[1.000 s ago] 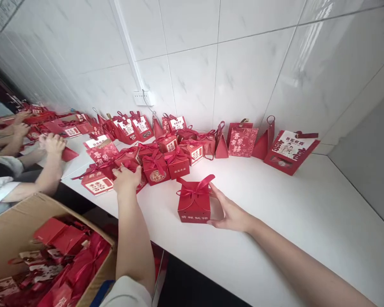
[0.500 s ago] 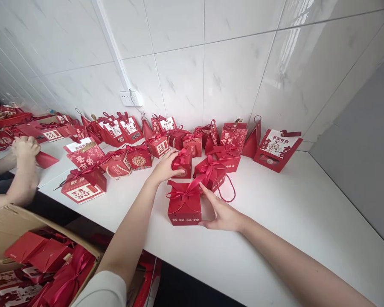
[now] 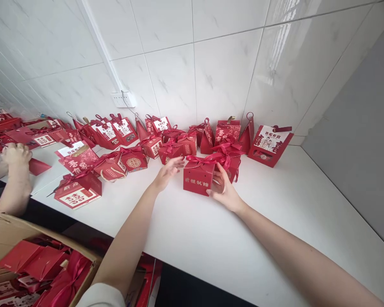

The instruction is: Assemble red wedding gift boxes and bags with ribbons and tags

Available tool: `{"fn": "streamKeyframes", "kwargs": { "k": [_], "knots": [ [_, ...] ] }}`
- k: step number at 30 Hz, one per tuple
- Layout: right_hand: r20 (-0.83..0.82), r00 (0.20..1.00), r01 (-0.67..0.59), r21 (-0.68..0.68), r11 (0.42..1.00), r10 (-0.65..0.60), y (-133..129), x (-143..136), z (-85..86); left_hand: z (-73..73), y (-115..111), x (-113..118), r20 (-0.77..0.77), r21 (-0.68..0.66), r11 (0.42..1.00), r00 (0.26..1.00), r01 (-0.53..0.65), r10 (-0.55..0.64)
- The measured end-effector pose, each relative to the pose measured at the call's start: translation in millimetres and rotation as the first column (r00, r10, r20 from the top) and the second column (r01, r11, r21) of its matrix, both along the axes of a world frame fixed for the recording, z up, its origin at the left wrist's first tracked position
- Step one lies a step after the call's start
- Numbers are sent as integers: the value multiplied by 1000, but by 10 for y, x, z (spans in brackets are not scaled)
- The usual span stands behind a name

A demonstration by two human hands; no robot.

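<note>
A red gift box (image 3: 196, 181) with gold lettering on its front and a red ribbon bow on top is at the middle of the white table (image 3: 179, 238). My right hand (image 3: 225, 189) grips its right side, thumb low at the front corner and fingers behind the upper edge. My left hand (image 3: 169, 172) is just left of the box, fingers apart and holding nothing. Close behind and to the right stands another red gift box (image 3: 232, 164), partly covered by the first. A small ribboned box (image 3: 171, 152) sits beyond my left fingertips.
Rows of red boxes and bags, such as a photo-card bag (image 3: 270, 146) and a double-happiness box (image 3: 78, 190), stand towards the tiled wall (image 3: 224, 72). A cardboard carton (image 3: 35, 226) of red boxes is at lower left. A co-worker's hands (image 3: 17, 155) are at far left.
The front box has moved back and right with my right hand, close to the boxes behind. My left hand has let go of the small box, which now sits farther back and left.
</note>
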State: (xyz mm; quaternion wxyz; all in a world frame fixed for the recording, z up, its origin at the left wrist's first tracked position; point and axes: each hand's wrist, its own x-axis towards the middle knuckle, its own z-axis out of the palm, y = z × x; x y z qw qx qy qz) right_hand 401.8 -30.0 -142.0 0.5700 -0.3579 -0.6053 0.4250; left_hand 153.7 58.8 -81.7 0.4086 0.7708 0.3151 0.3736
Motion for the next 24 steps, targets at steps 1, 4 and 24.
{"fn": "streamKeyframes", "kwargs": {
  "k": [1,4,24],
  "knots": [
    [-47,999,-18,0,1000,18,-2,20,14,-11,-39,49,14,-97,987,992,128,-127],
    [-108,992,-67,-1,998,66,-1,65,48,-52,-105,158,28,-263,930,965,258,-259],
    [-86,993,65,-131,989,-77,-22,-124,17,-122,-223,518,171,-517,856,976,-27,134]
  ]
}}
